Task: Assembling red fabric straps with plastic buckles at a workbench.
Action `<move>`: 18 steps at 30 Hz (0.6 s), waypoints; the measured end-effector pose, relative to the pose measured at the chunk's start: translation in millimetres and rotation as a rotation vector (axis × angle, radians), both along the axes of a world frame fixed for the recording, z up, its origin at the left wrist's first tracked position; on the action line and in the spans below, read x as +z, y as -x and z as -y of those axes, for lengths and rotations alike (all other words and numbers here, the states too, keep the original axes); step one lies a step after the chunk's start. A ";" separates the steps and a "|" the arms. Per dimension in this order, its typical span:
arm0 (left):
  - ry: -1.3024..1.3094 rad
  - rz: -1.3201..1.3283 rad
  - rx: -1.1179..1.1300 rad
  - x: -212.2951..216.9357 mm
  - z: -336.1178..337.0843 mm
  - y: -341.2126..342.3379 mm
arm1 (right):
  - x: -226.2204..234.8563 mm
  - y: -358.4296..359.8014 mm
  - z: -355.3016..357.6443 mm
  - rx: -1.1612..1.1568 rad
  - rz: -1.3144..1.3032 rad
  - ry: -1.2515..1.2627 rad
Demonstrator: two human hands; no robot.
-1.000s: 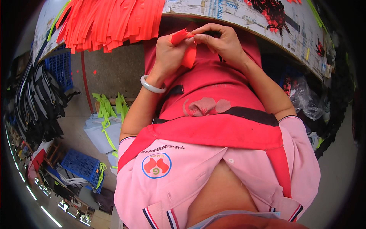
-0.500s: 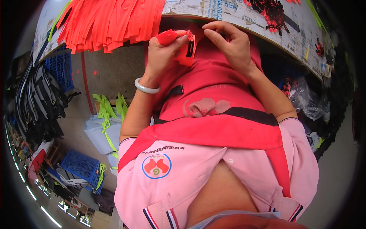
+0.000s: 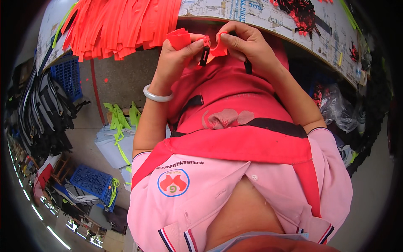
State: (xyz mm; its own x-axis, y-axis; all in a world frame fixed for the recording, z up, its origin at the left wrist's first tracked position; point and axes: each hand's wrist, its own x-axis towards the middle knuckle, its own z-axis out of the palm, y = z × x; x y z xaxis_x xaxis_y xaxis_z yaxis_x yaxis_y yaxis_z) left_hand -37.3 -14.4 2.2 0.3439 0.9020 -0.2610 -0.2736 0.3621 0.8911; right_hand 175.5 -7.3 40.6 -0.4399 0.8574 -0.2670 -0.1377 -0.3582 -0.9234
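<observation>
My left hand (image 3: pixel 177 54) is closed on a bright red fabric strip (image 3: pixel 179 38), whose folded end sticks up above the thumb. By the fingertips a small black tab (image 3: pixel 204 56) hangs against the strip. My right hand (image 3: pixel 252 44) pinches the other part of the red strip between thumb and forefinger, so the strip curves across the gap between both hands. Below the right palm a second black piece (image 3: pixel 248 66) pokes out; its upper part is hidden by the fingers. Both hands are over my red apron (image 3: pixel 235 84), just before the table edge.
Many red strips (image 3: pixel 121 25) hang over the edge of the table (image 3: pixel 210 9) at the left. Black and red small parts (image 3: pixel 300 14) lie piled on its right side. Blue crates (image 3: pixel 90 180), black straps (image 3: pixel 44 109) and green strips (image 3: pixel 117 115) are at the left.
My right hand has moved left and taken hold of the red strip's free part, which now bends toward it. A black piece now shows under the right hand.
</observation>
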 end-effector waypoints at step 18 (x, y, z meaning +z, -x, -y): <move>0.050 0.017 -0.082 4.1 -8.0 4.3 | -13.2 5.0 -3.6 0.004 0.310 -0.182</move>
State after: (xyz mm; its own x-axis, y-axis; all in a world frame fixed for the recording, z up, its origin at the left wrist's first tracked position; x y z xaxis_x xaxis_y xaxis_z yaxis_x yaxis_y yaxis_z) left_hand -41.6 -6.4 6.3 0.4209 0.8566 -0.2985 -0.2562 0.4279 0.8667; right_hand 170.5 -3.8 27.4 -0.3654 0.9017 -0.2313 0.1598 -0.1840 -0.9698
